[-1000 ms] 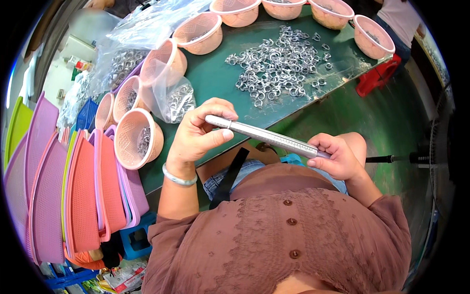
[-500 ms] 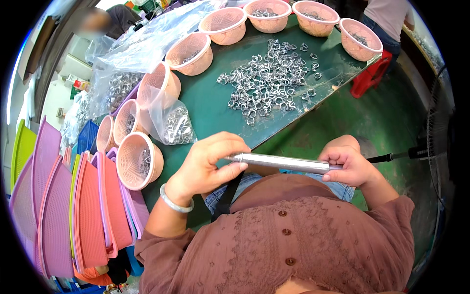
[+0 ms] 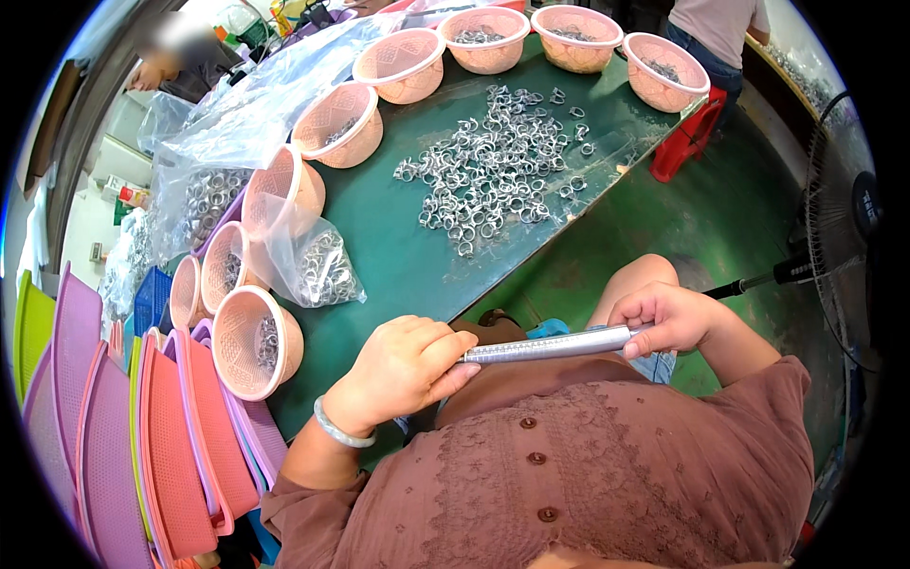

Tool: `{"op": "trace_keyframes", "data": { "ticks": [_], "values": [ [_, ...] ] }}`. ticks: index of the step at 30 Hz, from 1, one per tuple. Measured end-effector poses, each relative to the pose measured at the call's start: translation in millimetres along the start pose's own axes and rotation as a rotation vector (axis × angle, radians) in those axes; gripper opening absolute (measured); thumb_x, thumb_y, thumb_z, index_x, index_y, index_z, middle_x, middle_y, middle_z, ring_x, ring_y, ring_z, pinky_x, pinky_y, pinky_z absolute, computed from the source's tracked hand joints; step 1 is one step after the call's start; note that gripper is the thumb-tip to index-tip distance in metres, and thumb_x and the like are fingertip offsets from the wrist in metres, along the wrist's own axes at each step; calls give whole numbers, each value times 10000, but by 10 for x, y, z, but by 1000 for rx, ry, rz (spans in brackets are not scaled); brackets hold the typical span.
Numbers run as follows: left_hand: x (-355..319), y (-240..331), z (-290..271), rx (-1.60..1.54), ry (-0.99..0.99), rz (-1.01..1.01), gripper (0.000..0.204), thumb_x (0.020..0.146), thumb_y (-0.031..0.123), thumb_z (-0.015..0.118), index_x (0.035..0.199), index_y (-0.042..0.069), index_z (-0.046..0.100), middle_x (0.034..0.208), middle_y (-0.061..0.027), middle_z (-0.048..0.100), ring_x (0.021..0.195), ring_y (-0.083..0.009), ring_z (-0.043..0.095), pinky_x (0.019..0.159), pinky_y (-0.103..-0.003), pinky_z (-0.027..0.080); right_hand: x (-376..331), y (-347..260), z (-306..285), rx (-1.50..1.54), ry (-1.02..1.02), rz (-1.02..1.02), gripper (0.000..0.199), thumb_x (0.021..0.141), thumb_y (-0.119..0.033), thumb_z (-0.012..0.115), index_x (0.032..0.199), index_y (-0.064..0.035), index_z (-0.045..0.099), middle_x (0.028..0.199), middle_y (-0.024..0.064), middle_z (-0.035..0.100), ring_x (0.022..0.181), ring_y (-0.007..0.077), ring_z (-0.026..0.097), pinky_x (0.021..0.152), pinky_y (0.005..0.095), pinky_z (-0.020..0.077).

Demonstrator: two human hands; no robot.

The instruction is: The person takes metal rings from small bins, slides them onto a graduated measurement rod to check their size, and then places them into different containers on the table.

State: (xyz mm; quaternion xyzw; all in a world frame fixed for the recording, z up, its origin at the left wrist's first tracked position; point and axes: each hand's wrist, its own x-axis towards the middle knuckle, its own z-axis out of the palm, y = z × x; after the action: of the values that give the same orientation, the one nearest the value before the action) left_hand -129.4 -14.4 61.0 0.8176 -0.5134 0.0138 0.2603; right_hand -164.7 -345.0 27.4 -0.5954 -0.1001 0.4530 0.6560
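Observation:
A silver metal ring mandrel (image 3: 550, 347) with fine markings along its side lies level in front of my body. My left hand (image 3: 406, 368) is closed round its thinner end, thumb and fingers pressed together. Whether a ring sits under those fingers is hidden. At the thicker end my right hand (image 3: 668, 320) grips the mandrel's handle. Beyond the hands, a loose pile of silver rings (image 3: 493, 171) is spread over the green table (image 3: 389, 256). A clear plastic bag of rings (image 3: 327, 266) rests near the table's left side.
Pink baskets (image 3: 258, 343), several holding rings, line the table's left and far edges. Stacked purple and coral baskets (image 3: 180, 455) stand at left. A fan (image 3: 825, 228) is at right, a red stool (image 3: 684, 142) by the far corner. Two other people (image 3: 706, 33) are farther off.
My left hand has closed further over the mandrel's thin end, hiding the tip seen before. The mandrel has turned so its marked side shows. The view has shifted slightly.

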Motion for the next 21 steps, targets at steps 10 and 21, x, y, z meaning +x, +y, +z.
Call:
{"op": "trace_keyframes", "data": {
  "ticks": [10,21],
  "values": [
    [-167,92,-28,-151,20,-29,215,716,169,657,867,35,584,625,-89,542,551,-252,541,501,-341,427,-28,-105,-19,-201,-35,-8,260,784,-97,650,993,26,555,755,-5,572,646,51,489,535,202,402],
    [-530,-82,-152,-265,264,-392,132,734,114,627,792,2,586,637,-78,561,536,-155,544,487,-264,429,-323,-66,-236,4,251,-113,292,701,-121,706,878,62,563,625,50,564,467,52,473,385,187,330]
  ]
}}
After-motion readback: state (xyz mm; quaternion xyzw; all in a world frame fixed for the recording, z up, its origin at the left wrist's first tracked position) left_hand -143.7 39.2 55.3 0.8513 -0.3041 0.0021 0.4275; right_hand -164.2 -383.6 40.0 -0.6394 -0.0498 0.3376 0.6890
